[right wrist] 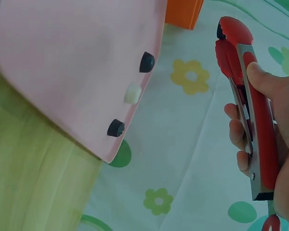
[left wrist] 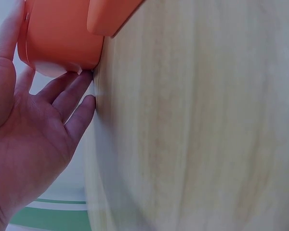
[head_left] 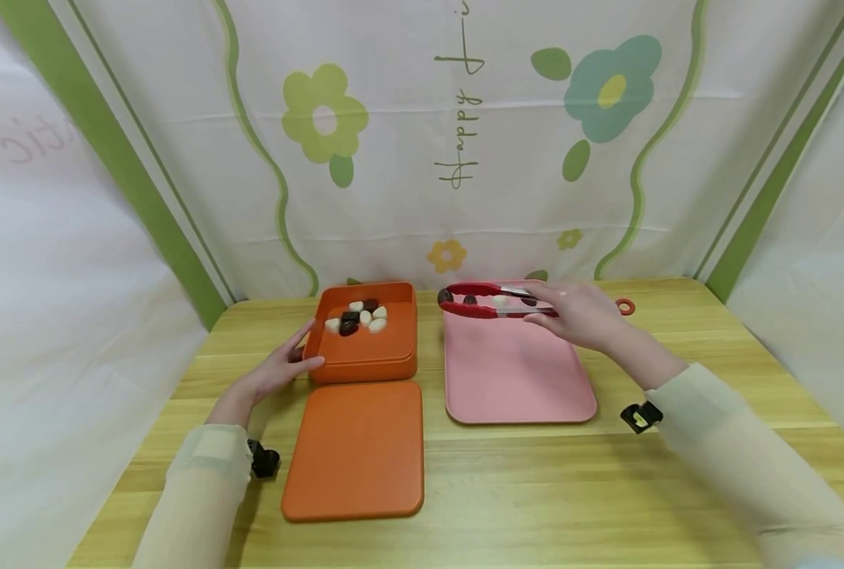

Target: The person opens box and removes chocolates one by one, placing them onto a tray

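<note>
Right hand (head_left: 582, 316) grips metal tongs (head_left: 475, 311), red scalloped tips pinching a dark rounded piece (head_left: 444, 297) near smooth pink tray's (head_left: 521, 387) far left corner; right forearm (head_left: 646, 359) slants inward. Left hand (head_left: 276, 373), fingers spread, touches square orange box (head_left: 365, 371) on wood-grain surface (head_left: 521, 490).

Tray (head_left: 521, 379) in head, right-wrist views

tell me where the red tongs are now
The red tongs are right of centre in the head view, held by the right hand above the far end of the pink tray. They grip a dark piece and point toward the orange box.
</note>
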`<act>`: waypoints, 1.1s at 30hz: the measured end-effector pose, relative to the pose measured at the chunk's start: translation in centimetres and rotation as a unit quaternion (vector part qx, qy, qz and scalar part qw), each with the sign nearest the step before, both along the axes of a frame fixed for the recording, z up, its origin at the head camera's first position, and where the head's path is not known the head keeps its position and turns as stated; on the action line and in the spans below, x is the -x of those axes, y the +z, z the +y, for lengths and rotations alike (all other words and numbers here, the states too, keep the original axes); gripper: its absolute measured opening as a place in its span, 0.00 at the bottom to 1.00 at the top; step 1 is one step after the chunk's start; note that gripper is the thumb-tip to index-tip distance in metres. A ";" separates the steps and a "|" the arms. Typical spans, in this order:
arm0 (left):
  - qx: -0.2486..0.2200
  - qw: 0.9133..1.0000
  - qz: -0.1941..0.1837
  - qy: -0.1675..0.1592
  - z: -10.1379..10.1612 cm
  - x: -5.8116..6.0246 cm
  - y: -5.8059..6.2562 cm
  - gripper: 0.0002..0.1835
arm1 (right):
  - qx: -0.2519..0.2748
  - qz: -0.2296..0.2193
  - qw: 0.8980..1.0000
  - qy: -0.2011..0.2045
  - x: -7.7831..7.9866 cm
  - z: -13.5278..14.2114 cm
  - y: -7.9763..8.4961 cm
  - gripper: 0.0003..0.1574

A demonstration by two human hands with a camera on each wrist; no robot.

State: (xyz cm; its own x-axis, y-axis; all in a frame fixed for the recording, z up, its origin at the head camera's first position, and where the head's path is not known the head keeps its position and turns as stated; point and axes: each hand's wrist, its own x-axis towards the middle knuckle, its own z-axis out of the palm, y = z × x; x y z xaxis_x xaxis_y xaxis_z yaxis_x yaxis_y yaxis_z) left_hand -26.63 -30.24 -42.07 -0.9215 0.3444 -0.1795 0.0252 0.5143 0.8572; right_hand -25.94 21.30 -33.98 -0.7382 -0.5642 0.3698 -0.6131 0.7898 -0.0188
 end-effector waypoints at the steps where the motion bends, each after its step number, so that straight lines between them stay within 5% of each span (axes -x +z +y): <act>1: 0.001 1.000 0.000 0.000 0.0 0.0 0.0 0.45 | 0.002 0.004 1.000 0.003 0.0 0.2 -0.2 0.35; 33: -0.009 1.000 -0.001 -0.002 0.0 0.0 -0.1 0.45 | -0.054 -0.078 0.994 -0.049 0.3 2.4 -3.7 0.33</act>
